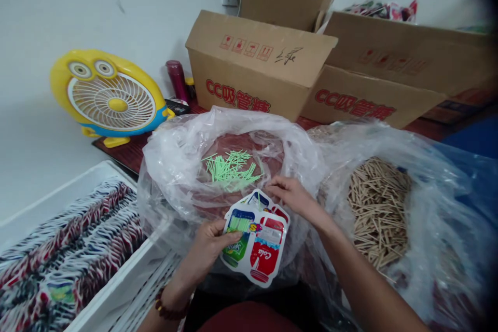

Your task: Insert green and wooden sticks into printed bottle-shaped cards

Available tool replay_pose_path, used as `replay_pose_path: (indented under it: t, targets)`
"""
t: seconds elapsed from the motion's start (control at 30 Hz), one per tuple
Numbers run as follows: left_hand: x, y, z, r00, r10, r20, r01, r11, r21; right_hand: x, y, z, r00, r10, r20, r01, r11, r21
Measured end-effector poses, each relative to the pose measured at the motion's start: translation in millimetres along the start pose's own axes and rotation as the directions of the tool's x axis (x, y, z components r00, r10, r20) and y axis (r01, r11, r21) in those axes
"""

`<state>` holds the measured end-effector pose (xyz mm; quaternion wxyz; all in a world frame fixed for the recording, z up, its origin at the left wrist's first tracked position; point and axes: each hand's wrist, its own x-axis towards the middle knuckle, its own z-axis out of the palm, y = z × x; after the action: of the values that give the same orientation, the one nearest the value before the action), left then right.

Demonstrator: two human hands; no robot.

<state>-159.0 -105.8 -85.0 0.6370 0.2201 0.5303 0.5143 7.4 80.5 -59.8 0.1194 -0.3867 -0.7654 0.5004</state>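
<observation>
My left hand (208, 246) grips a small stack of flat shaped pouches (267, 236), its thumb across the front one. The front pouch is printed with a green Sprite can and a red Cola can, and green sticks show in its Sprite half. My right hand (292, 196) is closed in a pinch by the top edge of the rear pouch; what its fingertips hold, if anything, is too small to make out. Just beyond both hands, short light-green sticks (231, 168) lie in an open clear plastic bag (171, 140).
On the right, another plastic bag (436, 166) holds many brown sticks (379, 212). A white bin (89, 311) at left contains rows of packed pouches (78, 249). Behind stand a yellow fan (116, 105), a dark red flask (177, 80) and cardboard boxes (249, 75).
</observation>
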Motion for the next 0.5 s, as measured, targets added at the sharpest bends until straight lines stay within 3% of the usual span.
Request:
replay_pose_path:
  t: [0.07,0.2,0.3,0.5]
  targets:
    - [-3.7,-1.8,-2.6,1.000,-0.012,0.003,0.012,1.000,0.023,7.7,5.2,4.9,1.000,0.010,-0.006,-0.011,0.973,-0.232]
    - [-6.9,-2.2,-5.5,0.999,-0.033,-0.005,0.033,0.999,-0.002,15.7,3.3,24.3,0.990,0.140,-0.031,-0.129,0.772,-0.622]
    - [-6.2,-1.9,-6.8,1.000,-0.018,0.007,0.018,0.999,-0.035,18.3,-0.6,36.4,0.980,0.194,-0.042,-0.171,0.721,-0.672]
    - [-6.1,-1.1,-5.9,1.000,0.002,0.030,-0.001,0.999,-0.047,21.0,2.1,27.6,0.983,0.184,0.006,-0.146,0.797,-0.586]
